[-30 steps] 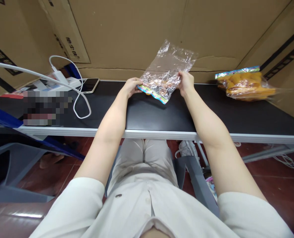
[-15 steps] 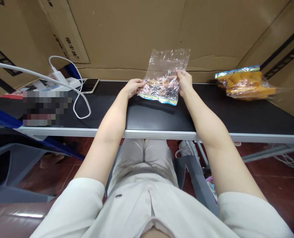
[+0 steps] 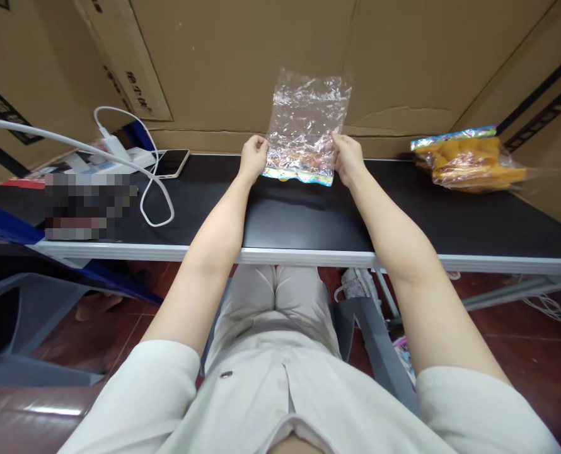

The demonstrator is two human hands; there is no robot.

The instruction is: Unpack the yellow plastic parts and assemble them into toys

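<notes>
A clear plastic bag with a colourful printed strip along its lower edge is held up above the black tabletop. My left hand pinches its left side near the strip. On the opposite side my right hand grips the edge between thumb and fingers. Through the crinkled, shiny film some orange-brown shows low in the bag; whether that lies inside or behind it I cannot tell. Farther right, a second clear bag with orange contents rests on the table, its similar printed strip uppermost, apart from my right hand.
Cardboard walls enclose the back and sides of the black table. To the left are a phone, a white cable with a plug and power strip, and a blurred-out item. A metal edge runs along the front.
Both hands stay on the bag, which has moved slightly up and to the left. It looks flatter, and the dark and orange patches seen in its lower part show less.
</notes>
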